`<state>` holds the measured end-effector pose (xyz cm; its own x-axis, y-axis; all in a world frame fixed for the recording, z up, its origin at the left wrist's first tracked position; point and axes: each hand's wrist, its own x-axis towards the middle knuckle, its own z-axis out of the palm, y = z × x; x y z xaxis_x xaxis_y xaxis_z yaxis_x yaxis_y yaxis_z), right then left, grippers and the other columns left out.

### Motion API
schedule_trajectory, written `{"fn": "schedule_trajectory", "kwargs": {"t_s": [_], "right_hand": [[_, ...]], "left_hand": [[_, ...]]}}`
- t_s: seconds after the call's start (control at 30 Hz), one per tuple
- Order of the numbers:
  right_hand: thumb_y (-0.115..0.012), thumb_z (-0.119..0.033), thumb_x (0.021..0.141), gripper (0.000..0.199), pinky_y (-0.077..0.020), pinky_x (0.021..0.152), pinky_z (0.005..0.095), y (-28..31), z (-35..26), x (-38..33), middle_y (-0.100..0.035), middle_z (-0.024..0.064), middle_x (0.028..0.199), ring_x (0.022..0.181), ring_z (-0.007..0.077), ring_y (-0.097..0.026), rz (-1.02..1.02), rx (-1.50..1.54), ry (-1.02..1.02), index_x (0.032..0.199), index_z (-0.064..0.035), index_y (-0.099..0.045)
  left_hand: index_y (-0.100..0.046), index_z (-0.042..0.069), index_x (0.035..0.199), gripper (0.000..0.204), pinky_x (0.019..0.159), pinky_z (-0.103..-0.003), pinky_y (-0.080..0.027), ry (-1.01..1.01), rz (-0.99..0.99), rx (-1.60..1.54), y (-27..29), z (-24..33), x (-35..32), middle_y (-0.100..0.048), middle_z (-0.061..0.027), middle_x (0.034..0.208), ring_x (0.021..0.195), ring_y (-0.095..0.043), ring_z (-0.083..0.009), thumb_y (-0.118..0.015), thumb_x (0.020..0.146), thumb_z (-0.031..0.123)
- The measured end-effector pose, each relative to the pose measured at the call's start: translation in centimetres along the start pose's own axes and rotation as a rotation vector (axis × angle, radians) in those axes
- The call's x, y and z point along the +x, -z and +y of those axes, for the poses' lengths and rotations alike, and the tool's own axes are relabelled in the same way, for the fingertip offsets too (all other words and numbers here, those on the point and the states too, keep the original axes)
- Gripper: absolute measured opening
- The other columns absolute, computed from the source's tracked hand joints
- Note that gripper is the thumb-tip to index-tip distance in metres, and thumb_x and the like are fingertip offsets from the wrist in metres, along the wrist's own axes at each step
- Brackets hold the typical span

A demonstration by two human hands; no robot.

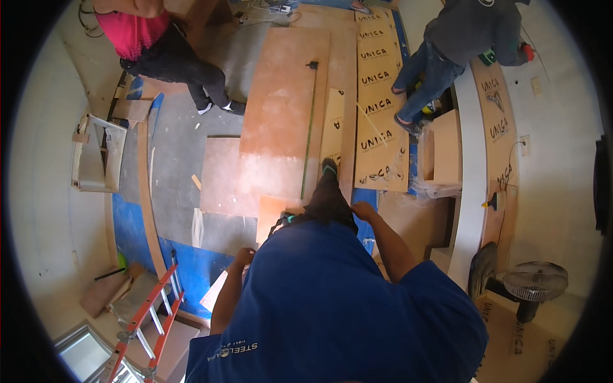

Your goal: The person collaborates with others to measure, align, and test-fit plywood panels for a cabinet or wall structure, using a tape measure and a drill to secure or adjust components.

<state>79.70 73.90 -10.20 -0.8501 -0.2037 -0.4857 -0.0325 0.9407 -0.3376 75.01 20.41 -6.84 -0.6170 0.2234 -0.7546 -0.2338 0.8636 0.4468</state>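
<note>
My left hand [244, 256] hangs by my left side, its fingers curled in and nothing showing in them. On the other side, my right hand [364, 212] is also loosely closed beside my hip, with no object visible in it. Ahead of me a large brown plywood sheet [274, 108] lies on the floor. Along it runs a pulled-out tape measure [312, 64], its yellow-green blade stretching toward me. My foot [329, 167] is on the boards, near a narrow tan strip [333, 121]. Neither hand touches the sheets.
One person in a pink top [137, 35] stands far left; another in a dark shirt [476, 32] works at the right wall. Printed tan boards [377, 147] lie right of the plywood. A red ladder [150, 313], a white cabinet frame [99, 153], an open box [444, 150] and a fan [535, 281] surround me.
</note>
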Motion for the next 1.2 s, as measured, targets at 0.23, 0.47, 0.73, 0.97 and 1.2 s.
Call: {"fn": "schedule_trajectory", "kwargs": {"t_s": [0.23,0.47,0.73,0.97,1.2], "right_hand": [[-0.045,-0.011,0.075,0.020,-0.0464,0.073,0.0410,-0.6,-0.7,-1.0,-0.061,0.0152,0.086,0.084,0.0318,-0.058,-0.003,0.031,0.003,0.085,-0.0086,-0.063],[-0.048,-0.018,0.075,0.022,-0.0463,0.073,0.0394,-0.9,0.4,-0.4,-0.061,0.0148,0.087,0.082,0.0320,-0.058,0.011,0.055,-0.021,0.088,-0.0086,-0.064],[-0.049,-0.028,0.074,0.029,-0.0448,0.065,0.0393,2.0,-1.4,-0.2,-0.061,0.0163,0.074,0.072,0.0311,-0.059,0.076,0.564,-0.317,0.079,-0.0032,-0.063],[-0.051,-0.024,0.074,0.026,-0.0439,0.051,0.0346,1.9,-1.3,0.1,-0.057,0.0135,0.062,0.053,0.0227,-0.055,0.098,0.547,-0.282,0.078,-0.0011,-0.062],[-0.052,-0.025,0.074,0.027,-0.0438,0.052,0.0344,3.1,-1.6,-0.1,-0.057,0.0126,0.061,0.053,0.0228,-0.055,0.068,0.549,-0.292,0.079,-0.0009,-0.063]], "left_hand": [[-0.061,-0.001,0.077,0.024,0.046,-0.028,-0.042,-0.060,0.000,-0.190,3.7,8.4,-1.6,-0.059,-0.0110,0.064,0.054,-0.055,-0.0142,-0.060,0.073,0.023],[-0.058,0.000,0.086,0.022,0.046,-0.026,-0.043,-0.026,-0.024,-0.305,4.4,10.8,-0.9,-0.059,-0.0078,0.069,0.054,-0.055,-0.0154,-0.058,0.077,0.020],[-0.064,-0.002,0.083,0.038,0.061,-0.035,-0.049,-0.170,0.105,-0.117,-0.6,2.0,0.7,-0.063,-0.0186,0.071,0.064,-0.062,-0.0255,-0.063,0.069,0.034],[-0.065,0.001,0.084,0.038,0.065,-0.035,-0.049,-0.110,0.091,-0.118,-2.1,-0.5,0.8,-0.063,-0.0184,0.075,0.071,-0.063,-0.0271,-0.064,0.069,0.036],[-0.064,-0.001,0.084,0.034,0.063,-0.035,-0.048,-0.192,0.105,-0.023,-1.6,-0.2,2.2,-0.064,-0.0169,0.075,0.068,-0.062,-0.0263,-0.061,0.071,0.031]]}}
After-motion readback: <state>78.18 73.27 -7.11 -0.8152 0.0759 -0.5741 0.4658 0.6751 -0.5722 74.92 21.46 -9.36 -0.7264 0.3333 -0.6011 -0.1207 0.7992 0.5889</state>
